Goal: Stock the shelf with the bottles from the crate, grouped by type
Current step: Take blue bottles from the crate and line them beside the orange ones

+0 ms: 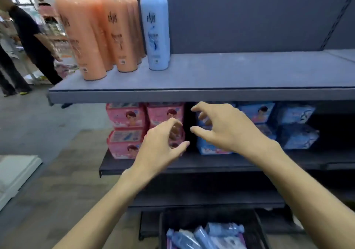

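Head camera view: a grey metal shelf (230, 79) carries tall glossy orange plastic bottles (90, 37) at its left end, with one pale blue bottle (155, 35) just beside them. Below the shelf, the left hand (159, 148) and right hand (224, 127) hover with loosely spread fingers, holding nothing. Under them, a black crate (259, 229) holds more blue bottles (207, 235) lying down.

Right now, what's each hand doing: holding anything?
Left hand: open, fingers loosely curled, holding nothing.
Right hand: open, fingers spread and loosely curled, holding nothing.

Crate (211, 229) bottles (199, 237) run off the bottom edge — labels blurred (orange tops cropped too).
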Available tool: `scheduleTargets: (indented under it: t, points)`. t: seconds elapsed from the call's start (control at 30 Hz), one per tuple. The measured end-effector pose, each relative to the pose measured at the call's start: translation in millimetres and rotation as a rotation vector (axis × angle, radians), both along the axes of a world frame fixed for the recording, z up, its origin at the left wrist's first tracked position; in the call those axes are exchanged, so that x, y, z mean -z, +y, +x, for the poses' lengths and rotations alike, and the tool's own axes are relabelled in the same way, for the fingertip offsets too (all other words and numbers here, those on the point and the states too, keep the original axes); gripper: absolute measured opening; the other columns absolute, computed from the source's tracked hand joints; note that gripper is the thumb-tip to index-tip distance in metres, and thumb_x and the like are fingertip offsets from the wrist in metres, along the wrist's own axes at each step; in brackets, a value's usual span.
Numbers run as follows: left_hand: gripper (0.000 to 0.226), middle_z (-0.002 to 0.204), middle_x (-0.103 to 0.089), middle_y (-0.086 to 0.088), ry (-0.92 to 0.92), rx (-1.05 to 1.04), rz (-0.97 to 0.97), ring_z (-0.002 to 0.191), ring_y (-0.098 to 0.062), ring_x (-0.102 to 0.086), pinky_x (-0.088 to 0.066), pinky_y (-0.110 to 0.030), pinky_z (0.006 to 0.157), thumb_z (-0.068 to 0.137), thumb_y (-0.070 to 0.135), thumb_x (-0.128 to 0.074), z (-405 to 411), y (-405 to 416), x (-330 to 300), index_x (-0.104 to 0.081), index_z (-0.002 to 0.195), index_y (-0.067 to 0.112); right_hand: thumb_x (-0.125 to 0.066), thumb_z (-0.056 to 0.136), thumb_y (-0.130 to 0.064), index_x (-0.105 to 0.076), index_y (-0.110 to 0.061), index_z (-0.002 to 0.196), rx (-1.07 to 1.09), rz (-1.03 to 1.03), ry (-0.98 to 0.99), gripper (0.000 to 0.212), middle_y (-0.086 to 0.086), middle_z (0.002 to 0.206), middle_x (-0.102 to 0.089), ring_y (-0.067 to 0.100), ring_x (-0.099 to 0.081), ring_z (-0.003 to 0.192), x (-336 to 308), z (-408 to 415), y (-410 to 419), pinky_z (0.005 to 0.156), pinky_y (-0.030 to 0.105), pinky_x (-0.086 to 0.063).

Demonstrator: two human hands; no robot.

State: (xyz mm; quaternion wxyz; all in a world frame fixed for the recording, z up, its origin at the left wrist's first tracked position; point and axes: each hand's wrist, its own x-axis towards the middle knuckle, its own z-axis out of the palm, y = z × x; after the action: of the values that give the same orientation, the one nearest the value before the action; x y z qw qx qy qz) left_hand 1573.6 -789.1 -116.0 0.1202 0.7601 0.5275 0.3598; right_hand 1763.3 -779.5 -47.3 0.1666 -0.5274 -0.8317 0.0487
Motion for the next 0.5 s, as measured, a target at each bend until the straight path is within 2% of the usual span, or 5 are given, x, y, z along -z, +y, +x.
scheduleTargets:
  t: [0.2, 0.27, 0.4, 0.5]
  points:
    - [0.041, 0.1, -0.065, 0.007, 0.137, 0.012, -0.242, 0.089, -0.013, -0.062, -0.051, -0.034, 0.081, 0.079, 0.036, -0.075, 28.8, -0.8, 102.1, -0.057, 0.112, 0.019, -0.056, 0.093, -0.052, -0.044, -0.028, 0.137, 0.136, -0.219, -0.121, 0.052, -0.003, 0.123, -0.064, 0.026, -0.06, 0.111, 111.8, 38.7, 2.6, 0.085, 0.039, -0.051]
    - [0.042, 0.098, -0.064, 0.008, 0.121, 0.024, -0.345, 0.086, -0.011, -0.061, -0.052, -0.033, 0.08, 0.078, 0.036, -0.076, 42.1, -2.1, 139.7, -0.057, 0.112, 0.02, -0.058, 0.092, -0.051, -0.044, -0.027, 0.137, 0.187, -0.324, -0.124, 0.053, 0.0, 0.123, -0.064, 0.029, -0.061, 0.109, 157.3, 50.9, 1.4, 0.083, 0.04, -0.051]
    - [0.042, 0.101, -0.064, 0.004, 0.099, 0.035, -0.545, 0.094, -0.014, -0.062, -0.051, -0.035, 0.085, 0.077, 0.03, -0.077, 69.7, -14.4, 222.5, -0.058, 0.112, 0.018, -0.06, 0.09, -0.047, -0.044, -0.026, 0.137, 0.246, -0.602, -0.166, 0.054, 0.003, 0.126, -0.061, 0.032, -0.06, 0.112, 254.1, 68.5, -17.4, 0.086, 0.041, -0.049]
    - [0.038, 0.099, -0.065, 0.004, 0.044, 0.015, -0.74, 0.092, -0.015, -0.062, -0.051, -0.035, 0.082, 0.076, 0.027, -0.076, 85.3, -31.1, 279.5, -0.059, 0.109, 0.017, -0.061, 0.09, -0.042, -0.044, -0.024, 0.137, 0.287, -0.755, -0.208, 0.052, 0.006, 0.126, -0.061, 0.033, -0.06, 0.111, 314.9, 82.9, -37.2, 0.08, 0.04, -0.047]
